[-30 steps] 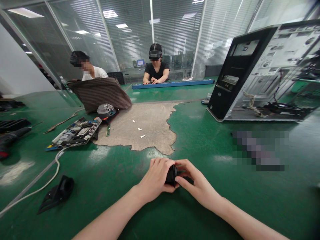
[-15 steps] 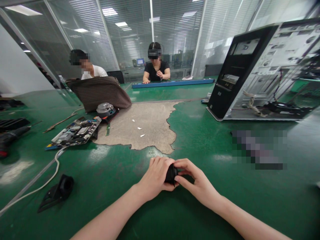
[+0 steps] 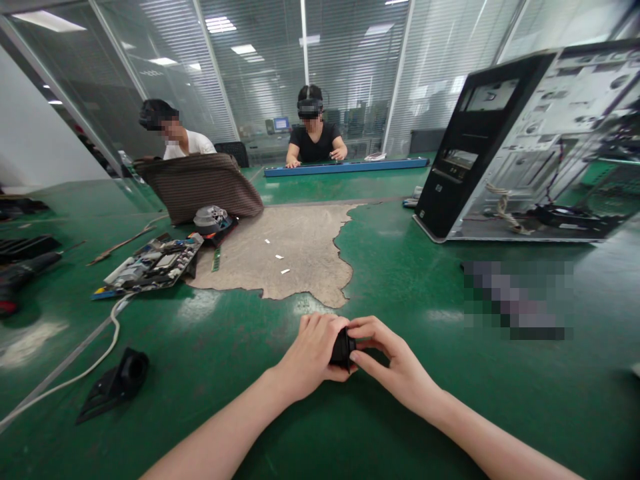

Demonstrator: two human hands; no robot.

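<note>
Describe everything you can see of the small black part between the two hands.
The black part is small, dark all over and looks like plastic, with a thin raised rim along its right side. It sits low in the middle of the view, over the green table; whether it touches the tabletop cannot be told. The left hand wraps its left side, hiding much of its shape, while the right hand has thumb and fingers at the rim.

Black part (image 3: 341, 349) partly hidden by the left hand (image 3: 313, 352).
</note>
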